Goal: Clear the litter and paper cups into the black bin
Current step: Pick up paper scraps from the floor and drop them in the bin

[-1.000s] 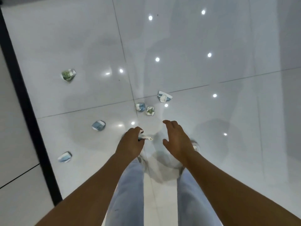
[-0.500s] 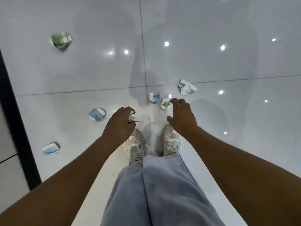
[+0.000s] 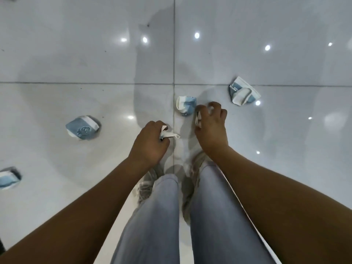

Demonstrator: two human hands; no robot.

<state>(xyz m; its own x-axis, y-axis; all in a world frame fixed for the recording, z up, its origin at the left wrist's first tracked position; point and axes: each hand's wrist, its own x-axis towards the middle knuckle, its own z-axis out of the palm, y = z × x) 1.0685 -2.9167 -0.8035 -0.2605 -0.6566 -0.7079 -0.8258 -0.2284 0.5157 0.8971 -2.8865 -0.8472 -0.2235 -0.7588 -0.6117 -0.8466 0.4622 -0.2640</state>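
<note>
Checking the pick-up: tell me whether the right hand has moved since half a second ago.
Yes. The right hand has gone forward onto the small crumpled cup that lay beside the crumpled blue-and-white paper cup, and now grips it.

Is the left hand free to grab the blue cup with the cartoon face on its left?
Probably not cleanly: the left hand already grips a crumpled scrap. The floor between it and the blue cup is bare, so nothing blocks the way.

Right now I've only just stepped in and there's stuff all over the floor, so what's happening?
A person is bent over a tiled floor picking up crushed paper cups. The left hand grips a scrap. The right hand is closing on a cup. More cups lie nearby: one just ahead, another to the right, two left. No bin is in view.
</note>
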